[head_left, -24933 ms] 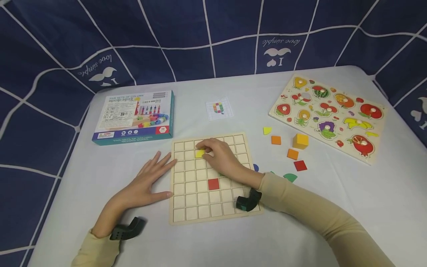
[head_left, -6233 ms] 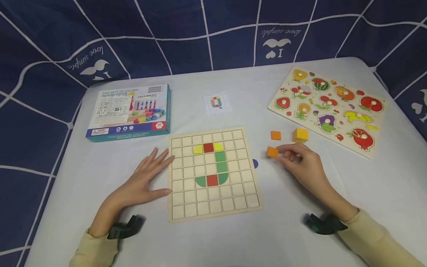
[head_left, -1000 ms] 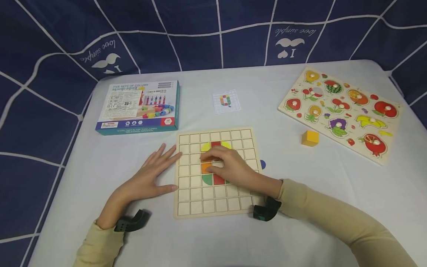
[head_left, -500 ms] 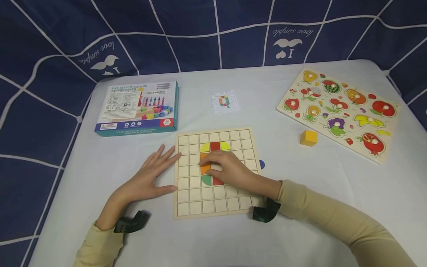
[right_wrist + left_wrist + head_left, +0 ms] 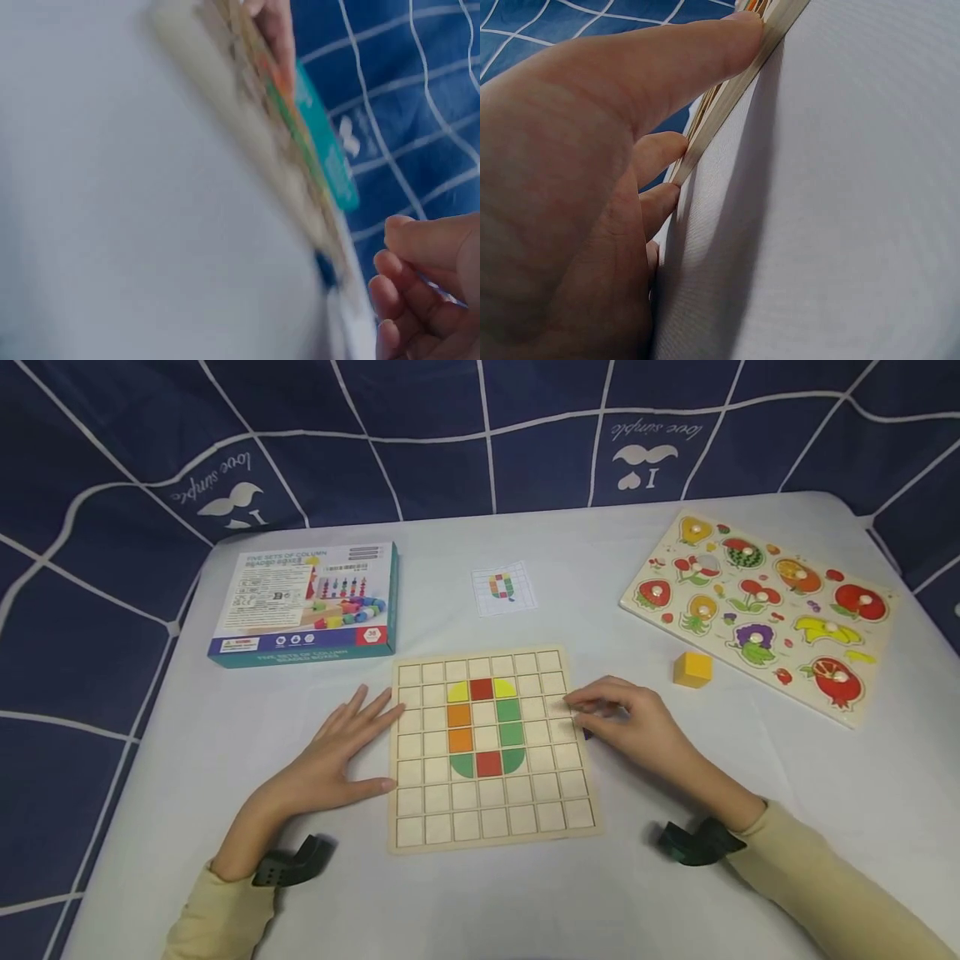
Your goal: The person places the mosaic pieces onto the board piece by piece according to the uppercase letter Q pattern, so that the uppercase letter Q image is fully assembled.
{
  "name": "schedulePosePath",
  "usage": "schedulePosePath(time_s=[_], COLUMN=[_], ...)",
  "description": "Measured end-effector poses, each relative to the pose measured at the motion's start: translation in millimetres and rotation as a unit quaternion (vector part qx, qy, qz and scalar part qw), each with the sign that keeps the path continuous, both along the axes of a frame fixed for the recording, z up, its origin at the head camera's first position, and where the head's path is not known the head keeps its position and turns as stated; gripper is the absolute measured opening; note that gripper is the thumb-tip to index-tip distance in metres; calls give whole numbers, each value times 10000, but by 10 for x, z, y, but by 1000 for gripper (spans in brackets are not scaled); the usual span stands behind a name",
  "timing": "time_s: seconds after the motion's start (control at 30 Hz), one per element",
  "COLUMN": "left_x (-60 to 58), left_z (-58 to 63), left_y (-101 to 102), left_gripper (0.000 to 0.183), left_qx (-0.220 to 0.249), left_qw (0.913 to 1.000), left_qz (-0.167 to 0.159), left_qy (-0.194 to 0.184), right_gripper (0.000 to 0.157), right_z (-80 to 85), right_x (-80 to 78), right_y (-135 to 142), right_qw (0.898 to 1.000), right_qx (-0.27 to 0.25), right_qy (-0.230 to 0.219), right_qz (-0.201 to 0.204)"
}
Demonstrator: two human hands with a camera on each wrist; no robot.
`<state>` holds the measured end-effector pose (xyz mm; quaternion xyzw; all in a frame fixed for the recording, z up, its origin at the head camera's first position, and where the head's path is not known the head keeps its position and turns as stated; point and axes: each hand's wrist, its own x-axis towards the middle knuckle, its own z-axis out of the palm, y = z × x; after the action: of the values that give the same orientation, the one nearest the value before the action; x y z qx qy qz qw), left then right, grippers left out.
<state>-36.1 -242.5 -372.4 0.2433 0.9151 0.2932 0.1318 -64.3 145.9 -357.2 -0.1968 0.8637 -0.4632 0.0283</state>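
A wooden grid board (image 5: 468, 826) lies mid-table, with a ring of coloured tiles set in its cells. Red squares stand at the ring's top and bottom, yellow and green rounded tiles at its corners, orange squares (image 5: 459, 716) on the left and green squares (image 5: 510, 722) on the right. My left hand (image 5: 333, 760) rests spread beside the board, its fingertips and thumb touching the left edge. My right hand (image 5: 637, 722) hovers at the right edge, fingers loosely bent with nothing between them. Below its fingertips a dark blue tile (image 5: 587, 734), largely hidden, lies against the board.
Behind the board lies a printed card (image 5: 504, 589) with a similar coloured ring and a small blue tail. A yellow cube (image 5: 692, 669) stands right of the board, near a fruit knob puzzle (image 5: 847, 643). The beaded-toy box (image 5: 307, 602) lies at the back left.
Over the earlier frames, loose tiles from the right side came onto the board. Lately my right hand let go of the orange squares and moved right, off the board. My left hand stayed put.
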Motion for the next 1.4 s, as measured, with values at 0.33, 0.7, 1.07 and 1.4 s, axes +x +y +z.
schedulePosePath(time_s=[0.33, 0.7, 1.07, 1.4], left_x=[2, -16, -9, -8], left_z=[-24, -22, -27, -45], left_y=[-20, -19, -26, -13], left_gripper=[95, 96, 95, 95], left_qx=[72, 50, 81, -8], left_qw=[9999, 9998, 9998, 10000], left_qz=[-4, -52, -36, 5], left_qy=[129, 188, 171, 35], right_gripper=[36, 32, 30, 27], right_z=[-98, -166, -180, -191], right_x=[100, 163, 154, 153], right_y=[190, 150, 133, 221], right_qw=[9950, 9938, 9937, 9932], right_qx=[986, 937, 876, 719], right_qy=[-128, 404, 510, 728], right_qz=[-100, -442, -478, -546])
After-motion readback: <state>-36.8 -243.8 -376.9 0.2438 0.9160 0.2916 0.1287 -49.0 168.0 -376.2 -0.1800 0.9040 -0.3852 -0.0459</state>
